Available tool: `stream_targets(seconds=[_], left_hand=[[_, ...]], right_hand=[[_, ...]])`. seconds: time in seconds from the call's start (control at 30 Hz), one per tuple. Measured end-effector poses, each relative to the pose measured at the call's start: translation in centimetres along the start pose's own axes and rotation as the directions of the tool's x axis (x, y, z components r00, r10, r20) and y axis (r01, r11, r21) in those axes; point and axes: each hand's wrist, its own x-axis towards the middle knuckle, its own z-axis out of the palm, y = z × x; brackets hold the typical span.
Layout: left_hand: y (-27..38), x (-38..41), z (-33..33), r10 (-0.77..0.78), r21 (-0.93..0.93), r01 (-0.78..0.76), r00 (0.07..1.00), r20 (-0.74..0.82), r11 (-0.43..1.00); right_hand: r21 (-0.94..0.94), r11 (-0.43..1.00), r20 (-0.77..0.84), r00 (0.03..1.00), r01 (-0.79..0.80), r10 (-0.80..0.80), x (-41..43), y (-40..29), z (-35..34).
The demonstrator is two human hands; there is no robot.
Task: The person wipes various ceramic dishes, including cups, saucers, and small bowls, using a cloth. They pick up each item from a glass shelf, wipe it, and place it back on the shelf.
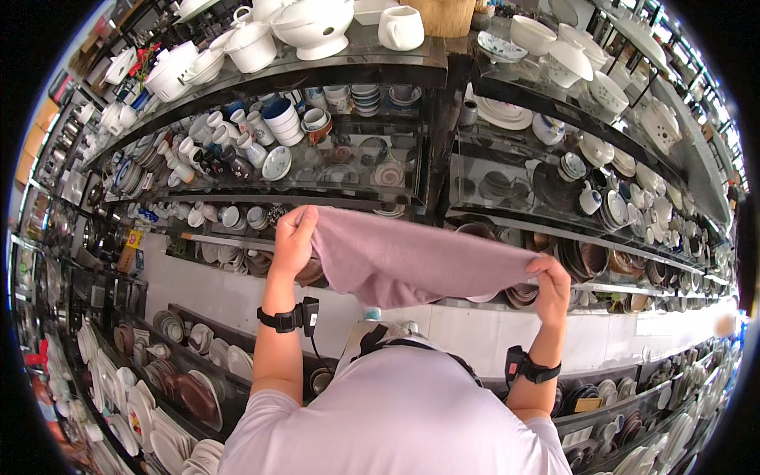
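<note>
A mauve cloth (415,255) is stretched between my two hands in front of the shelves. My left hand (295,237) grips its upper left corner, thumb on top. At the right end, my right hand (551,282) pinches the other corner with bent fingers. The upper edge runs fairly taut and slopes down to the right, while the lower part sags in folds. Behind the cloth, part of the lower shelves and their bowls is hidden. Each of my wrists bears a black strap with a small device.
Ahead stands a dark shelf unit (380,71) with glass shelves. It holds a white tureen (312,27), a white pitcher (401,28), stacked blue-rimmed cups (283,122) and a small patterned dish (277,163). Low racks with white plates (169,442) stand behind me, across a pale tiled floor (208,291).
</note>
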Motion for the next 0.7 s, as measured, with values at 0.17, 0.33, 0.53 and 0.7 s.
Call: stream_targets(seconds=[0.17, 0.33, 0.53, 0.7], left_hand=[[-0.8, -0.7, 4.0, -0.225, -0.166, 0.198, 0.960, -0.166, 0.966], [-0.5, -1.9, 9.6, -0.356, -0.257, 0.329, 0.932, -0.064, 0.909], [3.3, -4.6, 17.1, -0.228, -0.207, 0.296, 0.927, 0.299, 0.932], [4.6, -5.0, 15.2, -0.137, -0.071, 0.182, 0.901, 0.412, 0.981]], right_hand=[[0.313, 0.915, -0.151, 0.938, -0.254, 0.312, 1.0, 0.8, 3.1], [0.333, 0.851, -0.128, 0.874, -0.407, 0.468, 3.0, 0.5, 6.5], [0.154, 0.956, 0.330, 0.925, -0.250, 0.189, 3.0, -3.3, 13.3], [0.240, 0.951, 0.426, 0.902, -0.196, 0.078, 3.4, -2.9, 12.1]])
